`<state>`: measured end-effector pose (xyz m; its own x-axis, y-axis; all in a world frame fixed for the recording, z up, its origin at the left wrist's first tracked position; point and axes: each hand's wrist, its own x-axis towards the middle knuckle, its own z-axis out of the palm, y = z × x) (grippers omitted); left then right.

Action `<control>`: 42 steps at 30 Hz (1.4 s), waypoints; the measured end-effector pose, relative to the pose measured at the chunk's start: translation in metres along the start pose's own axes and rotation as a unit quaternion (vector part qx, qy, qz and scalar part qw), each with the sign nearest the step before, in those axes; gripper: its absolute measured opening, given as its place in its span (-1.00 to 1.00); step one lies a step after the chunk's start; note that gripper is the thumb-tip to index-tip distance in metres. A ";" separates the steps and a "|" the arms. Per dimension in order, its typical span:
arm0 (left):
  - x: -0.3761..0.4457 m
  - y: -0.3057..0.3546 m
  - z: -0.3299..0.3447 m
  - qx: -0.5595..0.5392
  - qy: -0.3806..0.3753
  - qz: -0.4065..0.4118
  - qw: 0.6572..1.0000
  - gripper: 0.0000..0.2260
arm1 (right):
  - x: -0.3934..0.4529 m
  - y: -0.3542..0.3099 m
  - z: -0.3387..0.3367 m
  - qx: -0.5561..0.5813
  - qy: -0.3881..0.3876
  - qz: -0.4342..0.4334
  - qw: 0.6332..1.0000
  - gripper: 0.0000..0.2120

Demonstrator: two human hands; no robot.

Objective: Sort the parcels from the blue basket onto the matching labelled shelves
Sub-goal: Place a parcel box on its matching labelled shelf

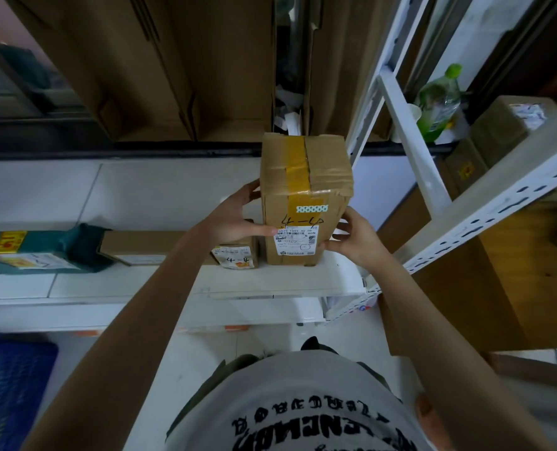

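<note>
While both hands were on the box [304, 203], I read the head view as the placing step: the box stood upright on the white shelf [270, 281], its base at or very near the board, though I could not tell whether its full weight was down. My left hand [238, 219] was closed on the box's left side, thumb across the front beside the printed label. My right hand [355, 239] gripped the lower right corner, fingertips curled onto the front face. "4-4" was handwritten on the front, and a smaller parcel [236, 255] just below my left hand carried the same mark, so I judged the shelf matched.

To finish well, I thought the box should be slid back from both hands until its base sat fully on the board, kept square, not shoving the parcel by my left hand, with the label facing out. Releasing one hand at a time would show any wobble. The blue basket [10, 385] sat far down to my left.
</note>
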<state>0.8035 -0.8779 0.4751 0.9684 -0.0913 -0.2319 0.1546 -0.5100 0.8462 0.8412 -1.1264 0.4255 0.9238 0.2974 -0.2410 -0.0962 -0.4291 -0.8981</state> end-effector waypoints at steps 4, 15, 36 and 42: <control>-0.003 -0.004 0.001 0.007 0.007 -0.009 1.000 -0.14 | -0.003 0.006 0.004 0.014 -0.003 0.001 1.000 -0.32; -0.011 -0.011 0.003 0.015 0.007 -0.030 0.999 -0.14 | -0.002 0.014 0.010 0.009 -0.018 -0.004 1.000 -0.20; -0.118 -0.097 0.065 0.221 0.203 -0.130 0.945 -0.60 | -0.066 -0.002 0.121 -0.345 -0.257 -0.110 0.896 -0.50; -0.150 -0.134 0.075 0.212 0.149 -0.317 0.912 -0.49 | -0.062 -0.013 0.202 -0.496 -0.315 -0.248 0.770 -0.40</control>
<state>0.6226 -0.8599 0.3602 0.7305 0.5420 -0.4156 0.6741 -0.6700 0.3110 0.7108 -0.9673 0.3778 0.3636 0.8551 -0.3697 0.8295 -0.4778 -0.2893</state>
